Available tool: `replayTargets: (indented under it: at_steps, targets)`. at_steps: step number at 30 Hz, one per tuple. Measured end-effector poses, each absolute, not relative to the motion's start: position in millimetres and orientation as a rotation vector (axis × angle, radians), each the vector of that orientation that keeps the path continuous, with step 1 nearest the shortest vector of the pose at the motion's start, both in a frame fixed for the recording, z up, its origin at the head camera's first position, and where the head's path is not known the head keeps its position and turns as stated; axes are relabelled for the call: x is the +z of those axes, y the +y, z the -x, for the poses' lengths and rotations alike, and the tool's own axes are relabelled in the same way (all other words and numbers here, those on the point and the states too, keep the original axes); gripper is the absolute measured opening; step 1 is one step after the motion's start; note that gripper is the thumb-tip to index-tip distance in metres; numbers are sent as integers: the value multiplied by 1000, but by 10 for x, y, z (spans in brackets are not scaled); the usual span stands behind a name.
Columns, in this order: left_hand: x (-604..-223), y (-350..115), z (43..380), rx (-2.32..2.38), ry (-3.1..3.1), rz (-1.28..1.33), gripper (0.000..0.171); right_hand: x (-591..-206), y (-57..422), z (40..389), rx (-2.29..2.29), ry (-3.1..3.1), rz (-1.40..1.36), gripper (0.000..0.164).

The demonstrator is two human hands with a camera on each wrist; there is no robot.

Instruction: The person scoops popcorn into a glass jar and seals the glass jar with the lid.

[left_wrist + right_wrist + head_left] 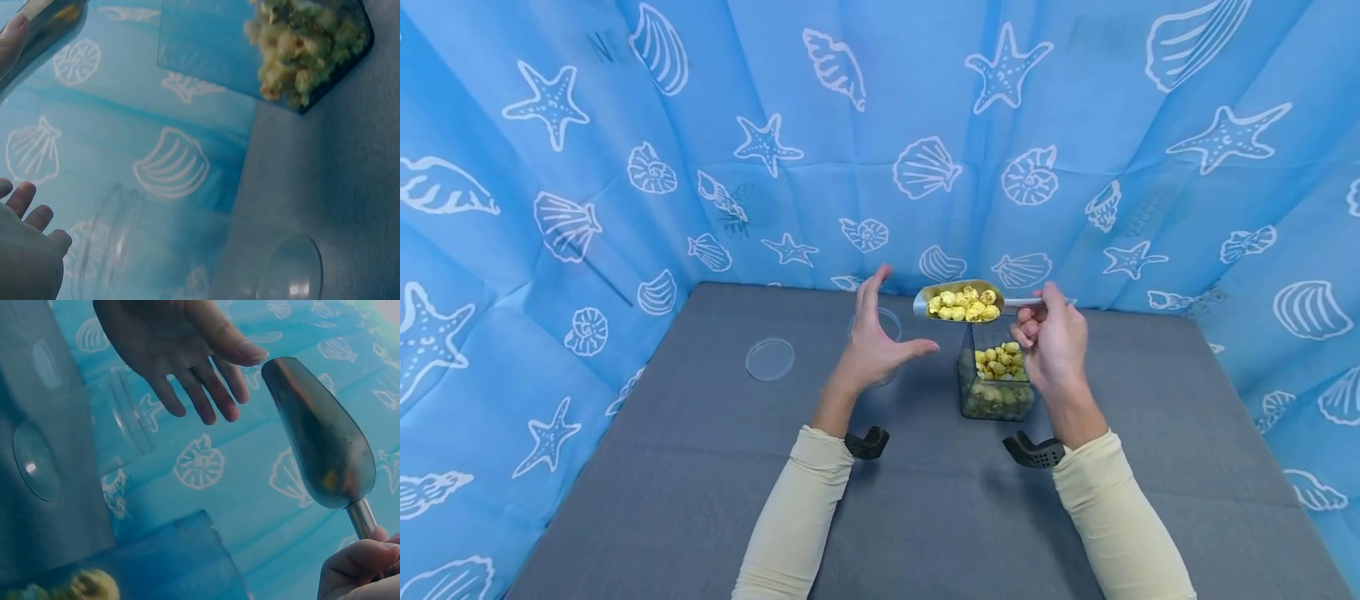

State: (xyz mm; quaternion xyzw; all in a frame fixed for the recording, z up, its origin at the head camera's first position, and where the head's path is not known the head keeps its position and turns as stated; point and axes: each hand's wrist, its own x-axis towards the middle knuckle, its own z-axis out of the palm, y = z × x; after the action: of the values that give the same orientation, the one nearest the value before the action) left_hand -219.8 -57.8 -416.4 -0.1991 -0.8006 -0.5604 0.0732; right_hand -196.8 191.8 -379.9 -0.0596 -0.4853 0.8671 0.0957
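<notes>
My right hand [1054,346] grips the handle of a metal scoop [325,437], held level above the table. Yellow popcorn [958,304] fills its bowl. Below and partly behind that hand stands a clear square container [997,400] with more popcorn inside. My left hand [872,350] is spread, thumb apart from the fingers, with nothing in its grasp; the scoop's tip points toward it. Just behind the left hand is a clear round jar [128,415], upright and partly hidden by that hand in the head view.
A clear round lid [770,359] lies flat on the grey table [700,500], left of the jar. Blue curtain [880,125] with white shells and starfish hangs along the back and both sides. Each wrist wears a black camera mount [1033,451].
</notes>
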Motion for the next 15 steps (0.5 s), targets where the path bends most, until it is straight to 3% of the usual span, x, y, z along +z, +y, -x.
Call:
replayTargets:
  at_steps: [15]
  targets:
    - [-4287,-839,2270,-1653,-2467,430,124,-3839,1702,2076,2632,-1628,210,23]
